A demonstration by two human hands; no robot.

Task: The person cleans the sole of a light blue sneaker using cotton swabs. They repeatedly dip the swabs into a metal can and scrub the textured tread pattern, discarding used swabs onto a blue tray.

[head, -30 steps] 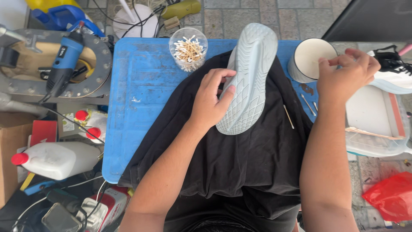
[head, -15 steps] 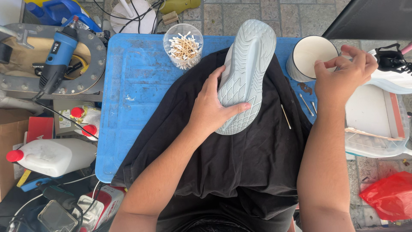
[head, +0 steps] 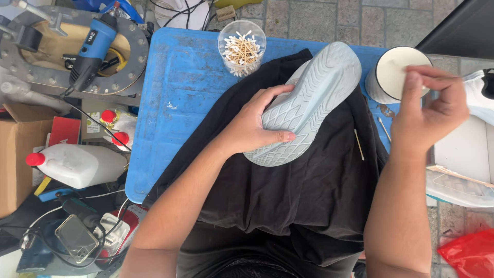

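My left hand [head: 257,126] grips a pale grey shoe [head: 314,98] by its side, thumb across the patterned sole. The shoe lies sole-up and tilted on a black cloth [head: 298,195] spread over a blue board [head: 175,103]. My right hand [head: 432,110] hovers by the rim of a white cup [head: 383,87], thumb and fingers pinched together; whatever may be between them is hidden. A clear jar of cotton swabs [head: 242,49] stands at the board's far edge. A loose swab [head: 358,144] lies on the cloth right of the shoe.
A blue power tool [head: 95,46] rests on a round metal plate at the far left. A white jug with a red cap [head: 82,164] and a cardboard box [head: 13,159] sit left. A clear plastic tub [head: 458,175] and a red bag [head: 471,252] are right.
My left hand has shifted its grip and turned the shoe, toe swinging to the right. My right hand has lifted slightly from the cup's rim, still pinched.
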